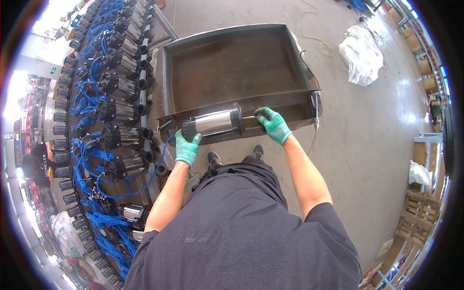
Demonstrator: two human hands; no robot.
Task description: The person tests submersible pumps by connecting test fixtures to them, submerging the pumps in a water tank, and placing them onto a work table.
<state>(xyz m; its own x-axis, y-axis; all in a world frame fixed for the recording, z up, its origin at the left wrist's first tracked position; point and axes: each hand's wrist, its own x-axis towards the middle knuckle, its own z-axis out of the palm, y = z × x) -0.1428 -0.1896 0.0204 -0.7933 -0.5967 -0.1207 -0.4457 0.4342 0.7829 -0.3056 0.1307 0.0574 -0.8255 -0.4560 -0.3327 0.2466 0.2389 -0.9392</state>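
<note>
A silver cylindrical motor point(212, 123) with black ends lies on its side over the near part of a metal tank point(167, 79). My left hand point(186, 149), in a green glove, grips the motor's black left end from below. A blue cable point(157, 170) runs from that end toward the left. At the right end a thin metal rod point(249, 117) sticks out. The gloved fingers of my right hand point(275, 126) are closed around the rod's outer end and hide its tip. Whether the rod belongs to the motor I cannot tell.
Similar motors point(117, 111) with tangled blue cables point(84, 150) stand in rows on the left. A thin hose point(315, 135) hangs at the tank's right side. Plastic sheeting point(361, 54) lies on the floor, wooden pallets point(419, 215) stand right, and another person point(36, 164) is far left.
</note>
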